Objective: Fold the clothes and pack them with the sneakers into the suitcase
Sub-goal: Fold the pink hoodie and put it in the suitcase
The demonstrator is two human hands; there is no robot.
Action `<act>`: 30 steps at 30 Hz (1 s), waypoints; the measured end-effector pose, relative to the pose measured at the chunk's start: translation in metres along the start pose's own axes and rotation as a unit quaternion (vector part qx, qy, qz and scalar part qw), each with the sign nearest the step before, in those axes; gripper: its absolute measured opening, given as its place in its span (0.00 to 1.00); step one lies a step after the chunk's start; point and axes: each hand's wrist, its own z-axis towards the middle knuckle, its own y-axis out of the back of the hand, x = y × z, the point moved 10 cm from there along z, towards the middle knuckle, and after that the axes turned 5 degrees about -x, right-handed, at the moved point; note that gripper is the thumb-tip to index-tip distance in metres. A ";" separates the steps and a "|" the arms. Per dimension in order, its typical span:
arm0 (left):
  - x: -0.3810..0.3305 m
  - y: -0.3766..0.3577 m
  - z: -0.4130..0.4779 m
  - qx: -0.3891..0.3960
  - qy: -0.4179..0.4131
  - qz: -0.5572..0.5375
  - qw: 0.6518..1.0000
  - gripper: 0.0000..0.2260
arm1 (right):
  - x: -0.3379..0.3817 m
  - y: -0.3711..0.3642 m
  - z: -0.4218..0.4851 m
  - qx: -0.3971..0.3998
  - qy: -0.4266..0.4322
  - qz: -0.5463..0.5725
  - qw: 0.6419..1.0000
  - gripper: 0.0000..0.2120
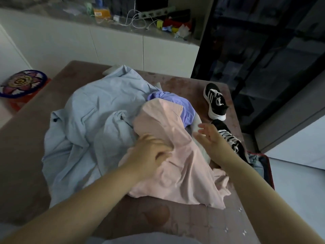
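The left hand (149, 154) clutches the one pink garment (184, 164); the right hand (209, 138), fingers spread, hovers just beside it. Two sneakers (215, 101) lie along the bed's (26, 155) right edge.

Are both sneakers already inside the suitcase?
No, the far sneaker and near sneaker both lie on the brown cover, outside the suitcase.

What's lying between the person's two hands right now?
In the head view, a ridge of the pink garment, gripped by the left hand, plus a strip of pale grey cloth beside the open right hand.
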 end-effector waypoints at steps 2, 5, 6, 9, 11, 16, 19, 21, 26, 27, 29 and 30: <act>-0.050 -0.028 -0.013 0.080 -0.084 0.008 0.993 0.11 | -0.008 -0.022 0.019 0.016 -0.087 0.064 0.994 0.35; -0.063 -0.072 -0.041 0.227 -0.063 -0.015 0.972 0.12 | -0.021 -0.060 0.033 0.066 -0.107 -0.023 0.992 0.40; -0.059 -0.079 -0.050 0.255 -0.049 -0.024 0.965 0.12 | -0.028 -0.073 0.031 0.084 -0.105 -0.058 0.989 0.41; -0.041 -0.070 -0.061 0.262 -0.003 -0.030 0.965 0.14 | -0.042 -0.089 0.016 0.111 -0.066 -0.139 0.982 0.39; -0.025 -0.046 -0.052 0.199 0.029 -0.044 0.979 0.15 | -0.040 -0.092 0.003 0.134 0.012 -0.199 0.971 0.29; 0.043 -0.013 -0.026 0.094 0.139 0.003 0.986 0.18 | -0.071 -0.060 -0.023 0.116 0.031 -0.291 0.949 0.19; 0.072 -0.017 -0.005 0.075 0.175 0.030 0.981 0.20 | -0.100 -0.026 -0.034 0.065 -0.022 -0.337 0.939 0.18; 0.082 -0.028 0.015 0.082 0.171 0.063 0.980 0.22 | -0.108 -0.016 -0.040 0.056 -0.041 -0.304 0.950 0.18; 0.063 -0.068 0.070 0.145 0.094 0.131 0.976 0.22 | -0.082 -0.022 -0.035 -0.005 0.007 -0.273 0.962 0.29; 0.063 -0.078 0.073 0.180 0.093 0.153 0.967 0.22 | -0.075 -0.028 -0.032 -0.010 0.007 -0.261 0.965 0.30; 0.067 -0.097 0.066 0.257 0.091 0.211 0.938 0.22 | -0.075 -0.039 -0.027 -0.017 -0.027 -0.248 0.968 0.29; 0.071 -0.106 0.060 0.287 0.084 0.243 0.923 0.22 | -0.078 -0.042 -0.025 -0.022 -0.038 -0.263 0.964 0.26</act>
